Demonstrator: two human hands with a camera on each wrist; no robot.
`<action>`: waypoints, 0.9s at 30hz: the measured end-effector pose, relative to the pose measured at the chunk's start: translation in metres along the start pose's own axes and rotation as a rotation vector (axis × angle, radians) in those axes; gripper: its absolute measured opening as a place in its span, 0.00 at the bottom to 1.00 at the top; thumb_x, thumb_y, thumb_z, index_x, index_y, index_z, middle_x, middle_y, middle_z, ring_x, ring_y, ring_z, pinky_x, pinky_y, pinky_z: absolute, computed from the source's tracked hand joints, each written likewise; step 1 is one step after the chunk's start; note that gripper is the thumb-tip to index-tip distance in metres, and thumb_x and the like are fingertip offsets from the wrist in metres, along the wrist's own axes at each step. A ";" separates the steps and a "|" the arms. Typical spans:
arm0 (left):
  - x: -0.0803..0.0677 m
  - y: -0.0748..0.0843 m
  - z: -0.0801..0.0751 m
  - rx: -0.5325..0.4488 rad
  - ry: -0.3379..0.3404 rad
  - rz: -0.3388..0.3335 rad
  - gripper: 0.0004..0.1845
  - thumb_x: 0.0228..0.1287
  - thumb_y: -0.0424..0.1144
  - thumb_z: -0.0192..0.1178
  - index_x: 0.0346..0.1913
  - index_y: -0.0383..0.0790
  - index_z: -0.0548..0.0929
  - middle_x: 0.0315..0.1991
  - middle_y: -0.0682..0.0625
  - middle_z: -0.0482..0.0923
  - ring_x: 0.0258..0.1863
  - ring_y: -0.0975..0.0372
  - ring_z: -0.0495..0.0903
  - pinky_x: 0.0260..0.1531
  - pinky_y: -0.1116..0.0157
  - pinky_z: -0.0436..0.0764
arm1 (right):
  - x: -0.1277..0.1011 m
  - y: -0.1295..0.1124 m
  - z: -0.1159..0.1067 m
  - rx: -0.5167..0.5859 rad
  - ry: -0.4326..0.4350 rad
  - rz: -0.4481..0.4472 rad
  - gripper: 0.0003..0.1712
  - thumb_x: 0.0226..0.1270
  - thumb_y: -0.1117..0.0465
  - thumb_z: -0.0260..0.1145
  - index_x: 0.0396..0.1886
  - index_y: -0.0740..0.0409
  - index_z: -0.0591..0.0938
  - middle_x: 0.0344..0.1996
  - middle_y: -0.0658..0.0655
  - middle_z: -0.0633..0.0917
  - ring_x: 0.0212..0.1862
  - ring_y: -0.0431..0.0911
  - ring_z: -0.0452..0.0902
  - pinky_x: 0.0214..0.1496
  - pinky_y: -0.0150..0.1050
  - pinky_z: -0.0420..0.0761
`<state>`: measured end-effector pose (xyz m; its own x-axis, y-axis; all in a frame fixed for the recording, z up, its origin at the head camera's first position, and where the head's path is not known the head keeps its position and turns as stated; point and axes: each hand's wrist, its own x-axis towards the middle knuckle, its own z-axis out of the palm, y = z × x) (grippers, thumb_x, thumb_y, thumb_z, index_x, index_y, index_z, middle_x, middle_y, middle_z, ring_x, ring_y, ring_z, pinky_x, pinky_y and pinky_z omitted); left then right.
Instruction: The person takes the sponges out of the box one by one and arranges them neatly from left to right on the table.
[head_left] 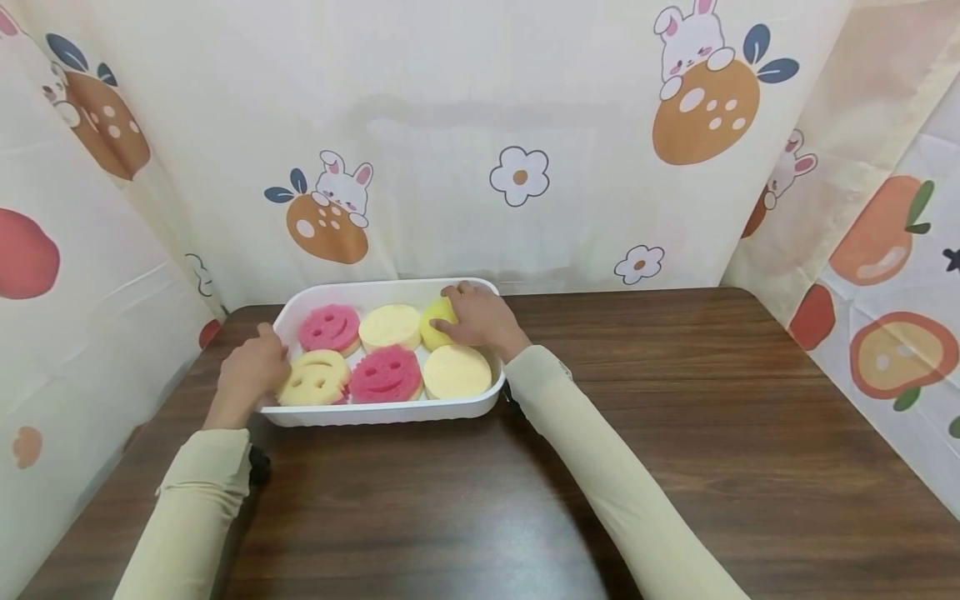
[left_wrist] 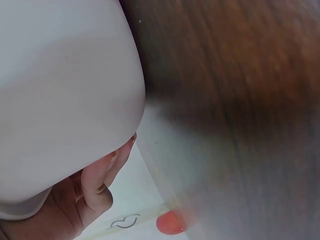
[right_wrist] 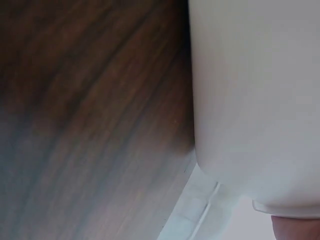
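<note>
A white tray [head_left: 382,412] holds several round sponges. My left hand [head_left: 253,367] grips its left end beside a yellow smiley-face sponge [head_left: 315,379]; in the left wrist view, the fingers [left_wrist: 95,182] curl against the tray's outer wall [left_wrist: 75,100]. In the back right corner, my right hand [head_left: 482,317] holds a brighter yellow sponge [head_left: 435,323], with fingers over its far side and thumb at its near side. The right wrist view shows mostly the tray's outer wall [right_wrist: 255,100], with a bit of skin at the bottom corner.
Two pink smiley-face sponges, one at the back [head_left: 330,328] and one in front [head_left: 386,375], lie in the tray. Plain pale yellow rounds sit at the back [head_left: 390,326] and front right [head_left: 457,372]. The dark wooden table [head_left: 675,400] meets a patterned curtain [head_left: 450,217] behind the tray.
</note>
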<state>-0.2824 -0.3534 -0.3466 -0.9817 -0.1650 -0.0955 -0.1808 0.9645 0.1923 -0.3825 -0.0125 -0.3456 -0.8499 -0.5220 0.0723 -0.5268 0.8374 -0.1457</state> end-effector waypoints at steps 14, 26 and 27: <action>0.002 0.002 -0.001 -0.011 -0.016 -0.016 0.27 0.75 0.39 0.42 0.61 0.15 0.54 0.39 0.24 0.75 0.33 0.42 0.78 0.35 0.42 0.78 | 0.000 0.002 -0.001 0.052 0.046 -0.036 0.40 0.68 0.33 0.57 0.71 0.49 0.66 0.64 0.56 0.73 0.66 0.54 0.69 0.70 0.49 0.71; 0.003 0.005 -0.003 0.003 -0.036 -0.040 0.31 0.76 0.40 0.41 0.65 0.13 0.50 0.41 0.24 0.75 0.34 0.42 0.78 0.36 0.43 0.79 | 0.001 0.005 -0.002 0.105 0.064 -0.074 0.34 0.73 0.39 0.55 0.71 0.50 0.67 0.67 0.56 0.72 0.67 0.54 0.68 0.71 0.49 0.70; 0.003 0.005 -0.003 0.003 -0.039 -0.042 0.31 0.76 0.40 0.42 0.65 0.13 0.50 0.41 0.24 0.75 0.33 0.42 0.78 0.35 0.44 0.79 | 0.001 0.004 -0.002 0.104 0.063 -0.081 0.34 0.73 0.39 0.55 0.71 0.50 0.66 0.67 0.57 0.72 0.67 0.54 0.68 0.71 0.49 0.70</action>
<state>-0.2861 -0.3500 -0.3432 -0.9700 -0.1976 -0.1418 -0.2220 0.9575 0.1839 -0.3858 -0.0093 -0.3445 -0.8056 -0.5735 0.1490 -0.5921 0.7699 -0.2381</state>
